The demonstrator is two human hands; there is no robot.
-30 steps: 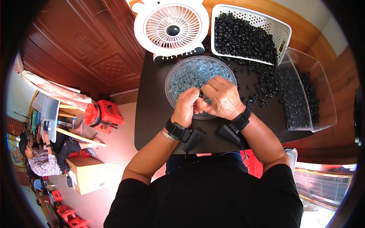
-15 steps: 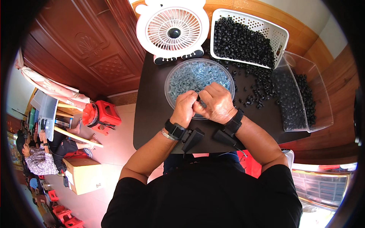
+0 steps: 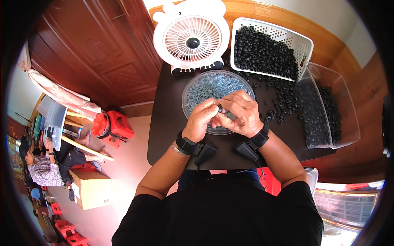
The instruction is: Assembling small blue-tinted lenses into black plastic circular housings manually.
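My left hand (image 3: 202, 119) and my right hand (image 3: 242, 114) meet over the near rim of a round clear bowl (image 3: 193, 88) filled with small grey-blue metal parts. Between their fingertips they pinch a small black round piece (image 3: 222, 109). Both wrists wear black bands with small black devices hanging from them. Loose black pieces (image 3: 279, 102) lie scattered on the dark table (image 3: 164, 123) just right of my right hand.
A white table fan (image 3: 191, 39) stands behind the bowl. A white perforated basket (image 3: 303, 43) full of black pieces sits at the back right, a clear plastic bin (image 3: 349, 106) holding more of them at the right. A red stool (image 3: 113, 125), a cardboard box (image 3: 88, 189) and a seated person (image 3: 39, 164) are on the floor at left.
Both hands stay together over the bowl's near rim, shifting only slightly; the fingers keep working the small black piece.
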